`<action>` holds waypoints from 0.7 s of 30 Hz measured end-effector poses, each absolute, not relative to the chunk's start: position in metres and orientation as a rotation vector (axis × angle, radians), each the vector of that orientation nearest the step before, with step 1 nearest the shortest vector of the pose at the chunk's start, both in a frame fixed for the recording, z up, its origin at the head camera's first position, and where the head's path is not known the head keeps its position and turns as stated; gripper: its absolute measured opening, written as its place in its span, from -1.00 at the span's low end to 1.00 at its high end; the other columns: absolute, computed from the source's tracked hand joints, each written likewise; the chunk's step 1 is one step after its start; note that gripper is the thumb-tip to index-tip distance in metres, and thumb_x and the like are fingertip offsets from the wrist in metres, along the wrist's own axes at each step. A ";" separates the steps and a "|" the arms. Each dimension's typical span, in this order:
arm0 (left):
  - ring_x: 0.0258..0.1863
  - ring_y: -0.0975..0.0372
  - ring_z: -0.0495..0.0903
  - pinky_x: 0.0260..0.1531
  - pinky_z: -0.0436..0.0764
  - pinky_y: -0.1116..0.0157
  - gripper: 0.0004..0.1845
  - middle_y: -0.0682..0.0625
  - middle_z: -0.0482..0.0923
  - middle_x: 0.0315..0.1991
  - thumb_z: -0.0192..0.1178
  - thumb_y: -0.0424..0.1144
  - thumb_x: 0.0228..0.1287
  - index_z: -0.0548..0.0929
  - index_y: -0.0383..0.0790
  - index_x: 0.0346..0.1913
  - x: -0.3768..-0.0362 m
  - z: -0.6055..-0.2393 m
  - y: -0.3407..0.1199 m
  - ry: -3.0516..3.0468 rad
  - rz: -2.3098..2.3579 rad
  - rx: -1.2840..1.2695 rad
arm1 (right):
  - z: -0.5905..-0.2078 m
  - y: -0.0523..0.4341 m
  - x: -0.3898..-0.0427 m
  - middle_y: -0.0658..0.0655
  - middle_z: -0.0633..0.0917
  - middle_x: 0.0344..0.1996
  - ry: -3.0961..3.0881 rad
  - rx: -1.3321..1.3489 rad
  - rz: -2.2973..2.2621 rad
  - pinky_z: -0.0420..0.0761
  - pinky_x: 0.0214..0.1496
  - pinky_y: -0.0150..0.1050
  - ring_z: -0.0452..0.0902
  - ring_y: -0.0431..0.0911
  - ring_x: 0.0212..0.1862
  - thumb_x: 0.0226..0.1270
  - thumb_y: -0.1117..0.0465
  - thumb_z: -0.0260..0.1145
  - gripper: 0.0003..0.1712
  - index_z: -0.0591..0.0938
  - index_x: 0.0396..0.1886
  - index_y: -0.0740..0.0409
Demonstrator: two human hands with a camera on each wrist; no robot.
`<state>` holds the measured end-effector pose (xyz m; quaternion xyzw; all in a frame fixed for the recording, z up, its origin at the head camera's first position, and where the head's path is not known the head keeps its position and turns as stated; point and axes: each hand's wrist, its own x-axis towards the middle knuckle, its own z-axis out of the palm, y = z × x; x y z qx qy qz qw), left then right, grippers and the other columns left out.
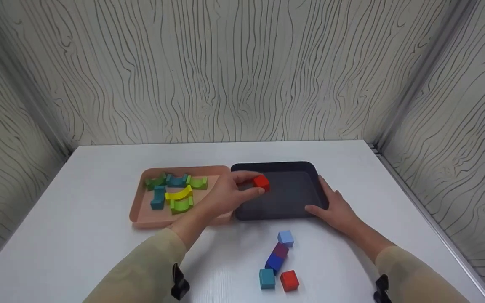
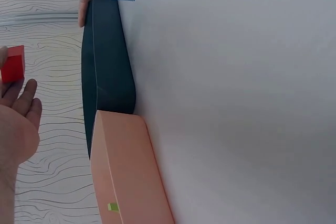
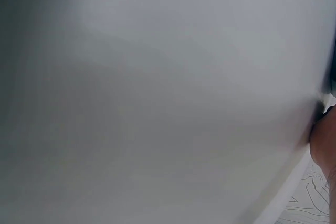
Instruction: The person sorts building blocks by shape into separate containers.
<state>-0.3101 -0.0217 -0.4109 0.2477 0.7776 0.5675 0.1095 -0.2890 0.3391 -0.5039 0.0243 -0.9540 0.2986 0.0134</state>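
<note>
My left hand pinches a red cube between thumb and fingers, over the left part of the dark tray. In the left wrist view the same red cube sits at the fingertips, held up off the tray. At the dark tray's right side, my right hand grips the edge, thumb over the rim and fingers along the outer wall. Only a bit of that hand shows in the right wrist view.
Left of the dark tray, touching it, stands a pink tray with several arched blocks in green, teal and yellow. In front lie a light blue cube, a maroon cube, a blue cube, a teal cube and another red cube.
</note>
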 end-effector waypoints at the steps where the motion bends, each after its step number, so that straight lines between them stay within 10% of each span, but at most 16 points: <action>1: 0.07 0.19 0.67 0.11 0.70 0.25 -0.62 0.18 0.73 0.06 0.44 -0.07 0.42 0.74 0.11 0.25 -0.313 -0.411 -0.020 2.288 1.670 0.737 | -0.504 0.339 -0.289 0.43 0.05 0.67 -2.973 0.072 0.931 0.05 0.50 0.55 -0.19 0.61 0.59 0.40 -0.38 0.35 0.28 -0.14 0.78 0.04; 21: 0.08 0.19 0.67 0.16 0.68 0.21 -0.55 0.08 0.73 0.08 0.41 -0.21 0.46 0.68 -0.08 0.35 -0.351 -0.414 0.013 2.216 1.759 0.685 | -0.506 0.338 -0.289 0.44 0.09 0.65 -2.942 0.069 0.915 0.07 0.49 0.56 -0.15 0.62 0.58 0.38 -0.38 0.38 0.28 -0.10 0.77 0.06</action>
